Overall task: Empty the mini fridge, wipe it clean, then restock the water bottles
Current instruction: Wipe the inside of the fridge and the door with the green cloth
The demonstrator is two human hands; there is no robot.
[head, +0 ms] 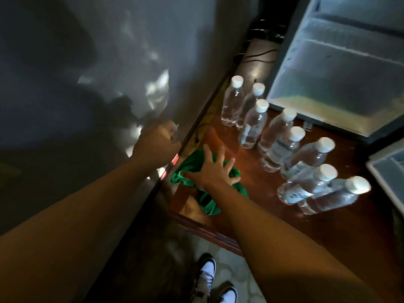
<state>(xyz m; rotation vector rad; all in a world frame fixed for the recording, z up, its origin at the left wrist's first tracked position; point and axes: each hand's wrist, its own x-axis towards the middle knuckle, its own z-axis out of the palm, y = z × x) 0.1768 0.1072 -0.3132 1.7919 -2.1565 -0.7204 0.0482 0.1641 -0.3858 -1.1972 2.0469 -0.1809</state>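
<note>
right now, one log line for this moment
right hand on green cloth; left hand by wall; water bottles on table; fridge open

Guest room — mini fridge point(341, 68), bottles point(253, 125)

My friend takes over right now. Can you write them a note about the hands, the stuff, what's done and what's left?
Right hand: rests with spread fingers on the bunched green cloth on the wooden table.
Left hand: curled at the table's left edge; I cannot tell if it holds anything.
Eight water bottles stand on the table beside the open mini fridge.
Done: the fridge looks emptied.
Unclear: whether it has been wiped.
Left: wipe if needed, then put the bottles back.
</note>
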